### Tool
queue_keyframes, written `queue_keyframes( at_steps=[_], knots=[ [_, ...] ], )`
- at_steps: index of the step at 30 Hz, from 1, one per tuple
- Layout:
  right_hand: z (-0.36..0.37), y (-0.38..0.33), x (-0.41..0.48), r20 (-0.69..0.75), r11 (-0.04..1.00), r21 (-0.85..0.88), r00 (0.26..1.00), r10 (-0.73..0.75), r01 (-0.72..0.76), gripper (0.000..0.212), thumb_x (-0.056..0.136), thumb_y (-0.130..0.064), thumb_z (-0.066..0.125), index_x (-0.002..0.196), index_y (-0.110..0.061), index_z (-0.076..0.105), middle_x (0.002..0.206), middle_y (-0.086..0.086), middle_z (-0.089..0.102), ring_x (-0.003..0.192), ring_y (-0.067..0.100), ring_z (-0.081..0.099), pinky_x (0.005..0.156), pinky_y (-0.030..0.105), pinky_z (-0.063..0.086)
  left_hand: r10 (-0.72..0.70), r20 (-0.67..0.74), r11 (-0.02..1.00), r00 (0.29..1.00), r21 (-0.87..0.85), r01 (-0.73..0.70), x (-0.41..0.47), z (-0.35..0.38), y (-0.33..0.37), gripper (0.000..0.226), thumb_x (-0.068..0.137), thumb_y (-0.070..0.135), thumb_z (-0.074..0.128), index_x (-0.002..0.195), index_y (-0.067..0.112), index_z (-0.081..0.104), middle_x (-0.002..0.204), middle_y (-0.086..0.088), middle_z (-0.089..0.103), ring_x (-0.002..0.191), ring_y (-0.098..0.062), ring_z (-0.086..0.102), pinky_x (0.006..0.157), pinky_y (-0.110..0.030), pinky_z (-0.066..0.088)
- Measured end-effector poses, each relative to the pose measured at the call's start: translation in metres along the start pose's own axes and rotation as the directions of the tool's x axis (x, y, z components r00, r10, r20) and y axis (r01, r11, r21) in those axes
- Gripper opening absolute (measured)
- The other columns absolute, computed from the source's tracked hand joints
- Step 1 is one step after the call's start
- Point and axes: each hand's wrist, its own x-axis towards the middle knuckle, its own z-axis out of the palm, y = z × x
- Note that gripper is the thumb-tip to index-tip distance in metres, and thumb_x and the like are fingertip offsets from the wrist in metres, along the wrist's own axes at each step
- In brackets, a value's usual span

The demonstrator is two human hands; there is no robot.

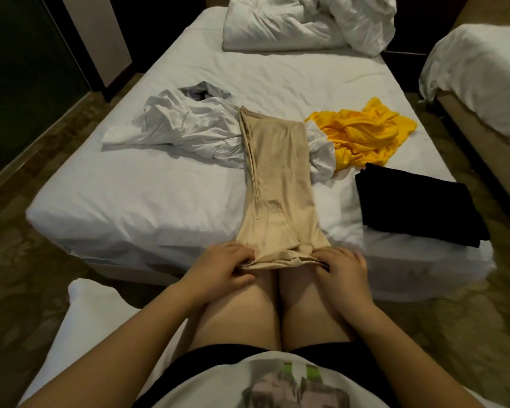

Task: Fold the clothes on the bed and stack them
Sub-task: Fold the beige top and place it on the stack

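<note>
A beige garment (277, 184), folded lengthwise into a long strip, lies down the middle of the white bed (147, 201), its near end hanging over the bed's front edge above my knees. My left hand (223, 267) pinches the left corner of that end. My right hand (340, 267) grips the right corner. A crumpled white garment (189, 125) lies to the left of the strip, its far end resting partly on it. A crumpled yellow garment (362, 132) lies to the right. A folded black garment (418, 204) sits flat at the bed's near right corner.
A bunched white duvet (301, 22) fills the head of the bed. A second bed (483, 81) stands to the right across a narrow strip of floor. A white pillow (92, 316) lies beside my left thigh. A dark wall runs along the left.
</note>
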Motion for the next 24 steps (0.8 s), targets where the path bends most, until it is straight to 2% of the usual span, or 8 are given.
queue_keyframes(
  at_steps=[4, 7, 10, 13, 16, 18, 21, 24],
  knots=[
    [-0.005, -0.003, -0.003, 0.017, 0.996, 0.083, 0.999, -0.033, 0.032, 0.036, 0.079, -0.019, 0.045, 0.105, -0.014, 0.069, 0.121, 0.001, 0.064, 0.128, 0.02, 0.046, 0.112, 0.046, 0.015, 0.003, -0.037, 0.993, 0.999, 0.116, 0.002, 0.007, 0.006, 0.002, 0.047, 0.073, 0.043, 0.034, 0.102, 0.021, 0.064, 0.099, -0.001, 0.066, 0.094, -0.022, 0.058, 0.077, -0.033, 0.047],
    [-0.008, -0.004, -0.005, 0.01, 0.983, 0.046, 0.984, -0.18, 0.179, 0.039, 0.074, -0.019, 0.039, 0.101, -0.014, 0.067, 0.127, 0.002, 0.06, 0.129, 0.021, 0.045, 0.111, 0.047, 0.021, 0.045, -0.089, 0.979, 0.995, 0.202, -0.026, 0.007, 0.005, 0.003, 0.027, 0.072, 0.028, 0.039, 0.082, 0.018, 0.062, 0.078, -0.002, 0.064, 0.073, -0.024, 0.06, 0.059, -0.027, 0.046],
    [-0.017, -0.001, -0.009, 0.109, 0.977, 0.028, 0.97, -0.215, 0.214, 0.043, 0.077, -0.027, 0.033, 0.105, -0.017, 0.065, 0.123, -0.001, 0.062, 0.128, 0.015, 0.046, 0.114, 0.038, 0.01, 0.113, -0.099, 0.956, 0.989, 0.281, -0.081, -0.004, -0.002, 0.003, 0.016, 0.072, 0.027, 0.042, 0.075, 0.021, 0.057, 0.071, 0.003, 0.059, 0.064, -0.018, 0.056, 0.051, -0.022, 0.042],
    [-0.023, 0.001, -0.016, 0.077, 0.961, 0.051, 0.958, -0.276, 0.272, 0.046, 0.078, -0.035, 0.027, 0.096, -0.019, 0.066, 0.095, -0.004, 0.069, 0.1, 0.015, 0.062, 0.106, 0.027, 0.012, 0.146, -0.074, 0.953, 0.986, 0.278, -0.121, -0.021, -0.007, 0.001, 0.018, 0.076, 0.029, 0.04, 0.082, 0.024, 0.057, 0.077, 0.003, 0.057, 0.068, -0.016, 0.054, 0.051, -0.024, 0.041],
    [-0.023, 0.004, -0.025, -0.047, 0.926, 0.008, 0.925, -0.376, 0.377, 0.029, 0.08, -0.031, 0.039, 0.084, -0.023, 0.067, 0.075, -0.009, 0.069, 0.078, 0.008, 0.059, 0.095, 0.028, 0.022, 0.15, -0.03, 0.945, 0.988, 0.297, -0.135, -0.035, -0.009, 0.005, 0.029, 0.077, 0.027, 0.04, 0.094, 0.025, 0.063, 0.079, 0.002, 0.056, 0.07, -0.017, 0.053, 0.054, -0.025, 0.044],
    [-0.028, 0.002, -0.029, -0.039, 0.925, 0.008, 0.924, -0.38, 0.381, 0.03, 0.079, -0.035, 0.04, 0.084, -0.025, 0.068, 0.076, -0.01, 0.069, 0.082, 0.006, 0.054, 0.087, 0.03, 0.029, 0.132, 0.016, 0.955, 0.991, 0.267, -0.132, -0.04, -0.009, 0.011, 0.04, 0.078, 0.026, 0.036, 0.103, 0.026, 0.067, 0.082, 0.0, 0.054, 0.074, -0.019, 0.052, 0.058, -0.027, 0.046],
    [-0.042, -0.002, -0.037, 0.117, 0.939, -0.009, 0.933, -0.34, 0.343, 0.034, 0.085, -0.046, 0.042, 0.091, -0.026, 0.068, 0.084, -0.007, 0.069, 0.083, 0.014, 0.061, 0.073, 0.028, 0.032, 0.097, 0.07, 0.971, 0.993, 0.213, -0.11, -0.047, -0.014, 0.026, 0.049, 0.08, 0.024, 0.03, 0.117, 0.03, 0.062, 0.092, -0.004, 0.052, 0.085, -0.023, 0.051, 0.068, -0.028, 0.04],
    [-0.05, -0.005, -0.046, 0.235, 0.957, 0.026, 0.928, -0.288, 0.29, 0.015, 0.092, -0.035, 0.053, 0.088, -0.026, 0.064, 0.088, -0.004, 0.067, 0.087, 0.017, 0.059, 0.072, 0.03, 0.035, 0.039, 0.161, 0.97, 0.986, 0.231, -0.076, -0.051, -0.019, 0.043, 0.048, 0.085, 0.015, 0.043, 0.129, 0.033, 0.052, 0.102, -0.005, 0.052, 0.093, -0.024, 0.051, 0.069, -0.025, 0.031]
  ],
)
